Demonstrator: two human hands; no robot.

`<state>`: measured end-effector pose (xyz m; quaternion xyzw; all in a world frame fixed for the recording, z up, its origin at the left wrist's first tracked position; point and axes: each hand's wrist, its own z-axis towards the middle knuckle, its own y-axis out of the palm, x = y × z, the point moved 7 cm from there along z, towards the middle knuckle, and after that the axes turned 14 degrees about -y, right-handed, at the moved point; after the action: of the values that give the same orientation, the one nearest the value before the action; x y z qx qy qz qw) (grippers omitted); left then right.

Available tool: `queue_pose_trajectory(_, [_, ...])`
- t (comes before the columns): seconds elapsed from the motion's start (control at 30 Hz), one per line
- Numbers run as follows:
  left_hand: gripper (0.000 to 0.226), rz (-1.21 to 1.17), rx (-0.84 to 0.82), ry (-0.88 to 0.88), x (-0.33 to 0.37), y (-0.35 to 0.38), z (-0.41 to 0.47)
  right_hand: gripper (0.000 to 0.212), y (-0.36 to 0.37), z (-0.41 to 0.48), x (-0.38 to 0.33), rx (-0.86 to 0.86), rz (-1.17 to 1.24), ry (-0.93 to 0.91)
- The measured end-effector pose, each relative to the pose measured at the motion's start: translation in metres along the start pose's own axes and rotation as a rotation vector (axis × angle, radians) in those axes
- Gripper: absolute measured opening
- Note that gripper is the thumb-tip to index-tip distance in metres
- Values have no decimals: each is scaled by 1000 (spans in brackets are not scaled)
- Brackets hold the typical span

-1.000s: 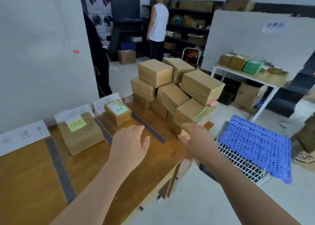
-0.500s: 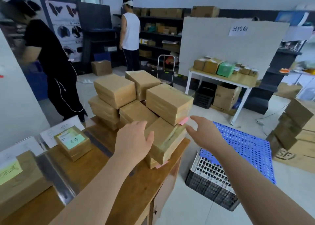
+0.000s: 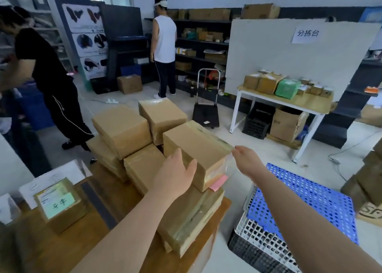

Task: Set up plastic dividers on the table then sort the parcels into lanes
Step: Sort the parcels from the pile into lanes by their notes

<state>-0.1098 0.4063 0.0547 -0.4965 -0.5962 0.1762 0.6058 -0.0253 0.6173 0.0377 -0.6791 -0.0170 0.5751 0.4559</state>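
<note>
My left hand [image 3: 175, 173] and right hand [image 3: 246, 159] pressed open, straight-fingered, against opposite sides of the topmost tape-wrapped brown cardboard parcel [image 3: 194, 146] stacked on the wooden table [image 3: 31, 248].

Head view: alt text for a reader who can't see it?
Two hands reach for the top parcel of a brown stack on a wooden table: left hand at its near side, right hand at its right edge. A labelled parcel sits left.

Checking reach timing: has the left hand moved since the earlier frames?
Yes. The left hand went forward from above the wooden table to the top front parcel.
</note>
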Motion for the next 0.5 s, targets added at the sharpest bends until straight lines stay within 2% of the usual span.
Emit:
queue_pose_trajectory(0.1, [77,-272,-78,-102,13,14,9,33,8,20,15,-23,257,8])
queue_pose_trajectory(0.2, [90,-538,-42,-232,13,24,13,37,16,26,16,-86,501,-23])
queue_pose_trajectory(0.33, [136,-836,-44,-374,7,32,2,35,24,23,1,-263,852,-37])
queue_pose_trajectory(0.4, [153,-866,-29,-418,6,33,-5,27,24,22,-11,-323,876,-83])
queue_pose_trajectory(0.5, [156,-903,-5,-500,4,29,-11,23,21,20,-27,-350,878,-174])
